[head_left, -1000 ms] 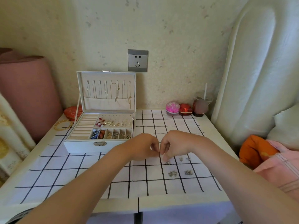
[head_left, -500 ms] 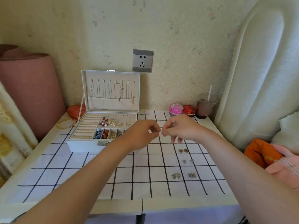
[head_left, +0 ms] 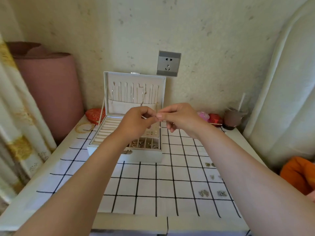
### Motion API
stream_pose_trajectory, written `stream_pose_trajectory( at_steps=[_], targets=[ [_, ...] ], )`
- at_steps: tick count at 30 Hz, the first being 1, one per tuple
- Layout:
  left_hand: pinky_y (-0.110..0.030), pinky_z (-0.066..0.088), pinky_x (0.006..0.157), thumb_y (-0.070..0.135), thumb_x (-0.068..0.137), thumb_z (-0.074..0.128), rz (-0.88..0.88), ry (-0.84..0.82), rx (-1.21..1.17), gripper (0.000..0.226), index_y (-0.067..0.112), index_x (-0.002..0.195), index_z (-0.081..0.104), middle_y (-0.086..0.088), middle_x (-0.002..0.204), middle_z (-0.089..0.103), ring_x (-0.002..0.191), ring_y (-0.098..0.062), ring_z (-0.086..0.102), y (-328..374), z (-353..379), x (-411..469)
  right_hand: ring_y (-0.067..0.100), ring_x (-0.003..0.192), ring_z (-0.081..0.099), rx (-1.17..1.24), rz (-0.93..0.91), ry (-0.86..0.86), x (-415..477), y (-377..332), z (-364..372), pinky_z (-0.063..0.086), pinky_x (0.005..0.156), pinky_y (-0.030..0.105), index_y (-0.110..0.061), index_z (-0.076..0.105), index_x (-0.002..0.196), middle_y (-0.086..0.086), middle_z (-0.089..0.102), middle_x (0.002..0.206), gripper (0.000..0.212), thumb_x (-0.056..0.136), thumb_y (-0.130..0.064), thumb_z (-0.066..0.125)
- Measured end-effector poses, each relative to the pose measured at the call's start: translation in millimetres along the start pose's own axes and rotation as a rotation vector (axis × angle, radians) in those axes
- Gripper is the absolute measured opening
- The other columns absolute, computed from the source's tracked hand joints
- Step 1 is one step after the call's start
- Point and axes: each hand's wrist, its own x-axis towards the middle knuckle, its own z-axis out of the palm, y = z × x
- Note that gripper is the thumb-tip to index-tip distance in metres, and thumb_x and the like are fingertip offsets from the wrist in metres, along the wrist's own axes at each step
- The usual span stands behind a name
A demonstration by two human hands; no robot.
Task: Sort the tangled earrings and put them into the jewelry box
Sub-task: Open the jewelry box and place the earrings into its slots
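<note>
Both hands meet in the middle of the frame, raised above the open jewelry box (head_left: 143,156). The left hand (head_left: 136,122) has its fingers curled, thumb and forefinger pinching a thin pale sliver, most likely an earring (head_left: 144,117). It is too small to say which part is held. The right hand (head_left: 180,118) pinches at the same spot with thumb and forefinger, its other fingers loosely curled below.

The box sits at the centre of the desk (head_left: 144,184) on a grid-patterned cloth, lid upright. Its tray shows ring rolls on the left, a stud panel at the back right and small compartments along the front right, several already filled. More loose earrings (head_left: 203,193) lie in small pairs at the lower right of the frame, well apart from the box.

The step in hand looks like freeing or fitting one small piece before it goes in. To do it well:
- Work directly over the tray, so a dropped piece lands inside.
- Hold one side steady and move only the other, pulling gently rather than tugging.
- Lower the hands close to the panel or compartment before letting go.
- Keep the sleeveless forearms off the pairs at the lower right.
</note>
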Motion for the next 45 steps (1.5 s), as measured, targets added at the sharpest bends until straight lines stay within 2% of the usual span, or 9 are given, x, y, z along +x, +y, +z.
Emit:
stream_pose_trajectory(
  at_steps=[5,9,12,16,21,24,35,40,45],
  targets=[
    [-0.012,0.045,0.048,0.029,0.083,0.078,-0.019,0.025,-0.047,0.006,0.025,0.083,0.074,0.012,0.071,0.068,0.057,-0.001,0.061,-9.4,-34.4,3.1,0.011,0.054,0.060,-0.024,-0.033,-0.097,21.9,-8.9,23.7,0.051,0.050,0.025,-0.016,0.077,0.097,-0.002,0.072,0.067,0.020,0.079,-0.010,0.083],
    [-0.031,0.053,0.059,0.025,0.086,0.074,-0.028,0.045,-0.051,0.005,0.026,0.090,0.072,0.005,0.080,0.070,0.061,-0.006,0.063,-18.2,-56.1,4.3,0.015,0.060,0.064,0.023,-0.016,-0.119,37.7,-16.8,39.4,0.053,0.053,0.027,-0.012,0.079,0.099,0.007,0.077,0.091,0.017,0.082,-0.015,0.081],
    [-0.022,0.050,0.056,0.025,0.088,0.072,-0.045,0.080,-0.118,0.017,0.022,0.105,0.068,0.000,0.083,0.070,0.060,-0.006,0.064,-22.1,-65.9,5.7,0.015,0.057,0.063,-0.032,-0.013,-0.145,50.0,-24.1,47.9,0.054,0.053,0.027,-0.012,0.080,0.099,0.010,0.077,0.095,0.017,0.083,-0.018,0.081],
    [-0.011,0.045,0.054,0.023,0.091,0.068,-0.084,0.091,-0.226,0.013,0.022,0.104,0.071,0.004,0.081,0.069,0.061,-0.002,0.063,-24.8,-77.0,8.4,0.014,0.056,0.061,-0.064,-0.027,-0.195,66.7,-30.8,54.5,0.054,0.052,0.030,-0.015,0.080,0.091,0.008,0.077,0.092,0.011,0.083,-0.022,0.080],
    [-0.018,0.050,0.060,0.023,0.095,0.063,-0.154,0.039,-0.399,0.014,0.022,0.107,0.069,0.006,0.095,0.072,0.069,-0.005,0.062,-30.7,-87.3,12.6,0.016,0.058,0.062,0.062,0.000,-0.295,82.2,-28.8,60.5,0.052,0.051,0.028,-0.019,0.080,0.088,0.005,0.075,0.090,0.014,0.076,-0.027,0.080],
    [-0.021,0.048,0.061,0.022,0.096,0.061,-0.212,0.091,-0.510,0.013,0.018,0.106,0.069,0.004,0.094,0.070,0.067,-0.007,0.060,-35.6,-86.8,17.6,0.016,0.057,0.061,0.112,-0.003,-0.315,91.2,-26.2,64.5,0.051,0.048,0.027,-0.015,0.075,0.094,0.005,0.074,0.087,0.012,0.082,-0.017,0.077],
    [-0.015,0.047,0.054,0.026,0.091,0.068,-0.134,0.419,-0.294,0.012,0.015,0.094,0.073,0.002,0.077,0.068,0.057,-0.001,0.058,-47.6,-78.6,28.4,0.017,0.063,0.067,0.146,-0.040,-0.254,105.0,-24.0,82.5,0.053,0.050,0.026,-0.016,0.078,0.097,0.008,0.076,0.090,0.017,0.082,-0.008,0.080],
    [-0.017,0.050,0.054,0.028,0.091,0.068,-0.214,0.373,-0.353,0.010,0.020,0.092,0.074,0.010,0.072,0.069,0.059,0.000,0.061,-49.1,-77.4,27.4,0.017,0.063,0.068,0.114,-0.097,-0.178,105.5,-18.3,90.1,0.053,0.049,0.027,-0.017,0.077,0.098,0.006,0.075,0.084,0.023,0.080,-0.003,0.080],
    [-0.018,0.050,0.055,0.028,0.090,0.070,-0.265,0.352,-0.380,0.012,0.018,0.096,0.074,0.004,0.086,0.074,0.061,-0.001,0.062,-55.7,-81.7,29.3,0.013,0.058,0.063,0.107,-0.068,-0.102,109.1,-13.4,93.7,0.052,0.048,0.026,-0.016,0.078,0.101,0.002,0.077,0.089,0.020,0.082,-0.008,0.080]
  ],
)
